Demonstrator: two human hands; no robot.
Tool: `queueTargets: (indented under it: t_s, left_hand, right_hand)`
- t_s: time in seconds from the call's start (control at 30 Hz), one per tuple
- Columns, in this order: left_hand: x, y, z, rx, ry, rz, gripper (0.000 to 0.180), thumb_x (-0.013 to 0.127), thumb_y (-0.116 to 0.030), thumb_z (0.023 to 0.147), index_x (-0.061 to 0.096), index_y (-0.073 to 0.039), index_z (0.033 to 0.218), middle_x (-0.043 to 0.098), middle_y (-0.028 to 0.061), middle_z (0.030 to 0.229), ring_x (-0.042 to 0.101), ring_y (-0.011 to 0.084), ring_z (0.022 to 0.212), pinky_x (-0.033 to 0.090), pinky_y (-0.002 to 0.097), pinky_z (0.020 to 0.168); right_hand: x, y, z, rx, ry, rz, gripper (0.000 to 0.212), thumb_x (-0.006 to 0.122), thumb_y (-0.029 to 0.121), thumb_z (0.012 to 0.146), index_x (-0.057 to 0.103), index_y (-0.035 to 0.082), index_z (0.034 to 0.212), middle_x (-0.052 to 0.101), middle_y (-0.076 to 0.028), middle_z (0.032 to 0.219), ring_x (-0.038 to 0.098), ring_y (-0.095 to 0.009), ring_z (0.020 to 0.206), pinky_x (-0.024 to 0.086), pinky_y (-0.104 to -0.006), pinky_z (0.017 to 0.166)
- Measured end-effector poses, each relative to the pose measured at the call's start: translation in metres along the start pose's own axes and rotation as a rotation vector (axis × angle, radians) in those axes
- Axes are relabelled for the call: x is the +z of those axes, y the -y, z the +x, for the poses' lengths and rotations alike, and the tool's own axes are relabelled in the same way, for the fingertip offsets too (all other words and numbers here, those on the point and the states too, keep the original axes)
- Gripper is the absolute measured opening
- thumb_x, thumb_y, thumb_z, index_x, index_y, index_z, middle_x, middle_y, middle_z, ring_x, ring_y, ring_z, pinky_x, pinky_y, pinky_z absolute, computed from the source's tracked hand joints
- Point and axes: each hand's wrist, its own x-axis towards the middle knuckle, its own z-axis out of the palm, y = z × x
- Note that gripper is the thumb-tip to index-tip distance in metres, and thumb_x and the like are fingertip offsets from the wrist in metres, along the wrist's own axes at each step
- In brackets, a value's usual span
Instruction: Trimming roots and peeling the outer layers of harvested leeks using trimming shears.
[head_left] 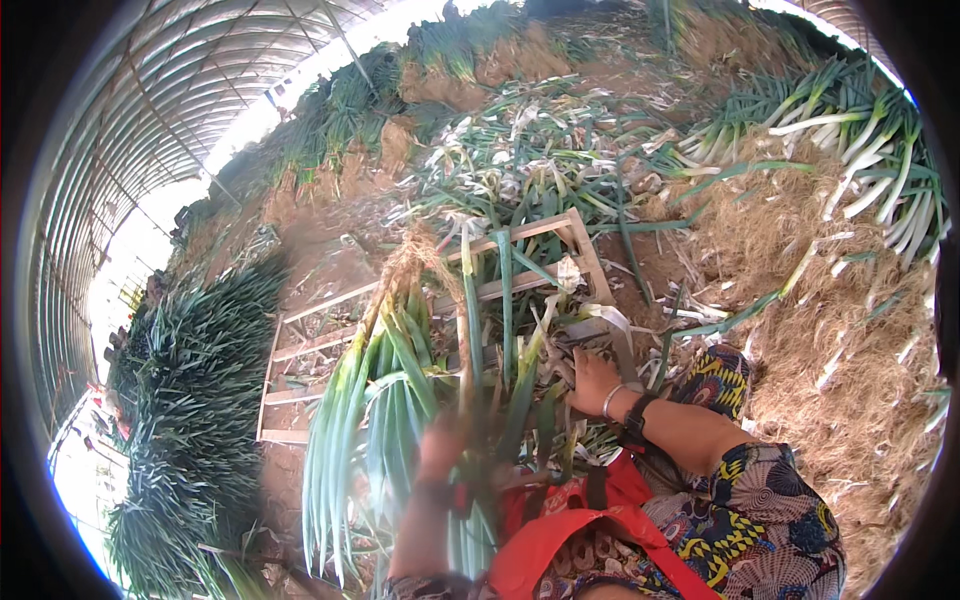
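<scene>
A big bunch of green onions stands before me, brown roots up and long green leaves hanging down. My left hand is blurred with motion and closed around the bunch's stalks low down. My right hand, with a bracelet and a dark wristband, grips a few loose onion stalks on the right side of the bunch. Behind the bunch a pale wooden slatted frame lies on the soil.
Piles of cut green onions lie at the left, upper middle and upper right. Dry straw covers the right ground. A red apron and patterned clothing sit at the bottom. A greenhouse roof arches at the left.
</scene>
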Motion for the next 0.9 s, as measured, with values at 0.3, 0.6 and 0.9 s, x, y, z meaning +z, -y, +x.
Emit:
queueTargets:
  t_s: [0.3, 0.6, 0.9]
  left_hand:
    - [-0.01, -0.03, -0.022, -0.04, -0.23, -0.431, 0.059, 0.082, -0.026, 0.065, 0.048, 0.0, 0.107, 0.06, 0.0171, 0.101, 0.059, 0.025, 0.092, 0.048, 0.0351, 0.082]
    - [0.013, 0.003, -0.015, -0.112, -0.099, -0.511, 0.062, 0.072, -0.018, 0.067, 0.045, -0.004, 0.121, 0.061, 0.0183, 0.103, 0.063, 0.0297, 0.093, 0.049, 0.036, 0.084]
    - [0.026, 0.008, -0.021, -0.058, -0.106, -0.415, 0.075, 0.081, -0.022, 0.063, 0.042, -0.007, 0.124, 0.061, 0.0203, 0.106, 0.062, 0.032, 0.098, 0.049, 0.0378, 0.086]
  right_hand:
    - [-0.001, -0.005, -0.005, 0.028, -0.07, 0.035, 0.058, 0.072, 0.034, 0.069, 0.049, -0.002, 0.108, 0.057, -0.026, 0.107, 0.057, -0.04, 0.102, 0.047, -0.047, 0.087]
    - [-0.065, 0.07, -0.11, -0.421, 0.471, 0.288, 0.053, 0.069, 0.038, 0.073, 0.053, -0.006, 0.098, 0.06, -0.029, 0.09, 0.059, -0.043, 0.087, 0.047, -0.0447, 0.078]
    - [-0.046, 0.1, -0.079, -0.393, 0.46, 0.084, 0.038, 0.066, 0.026, 0.073, 0.053, -0.006, 0.09, 0.06, -0.025, 0.082, 0.06, -0.039, 0.077, 0.048, -0.0459, 0.07]
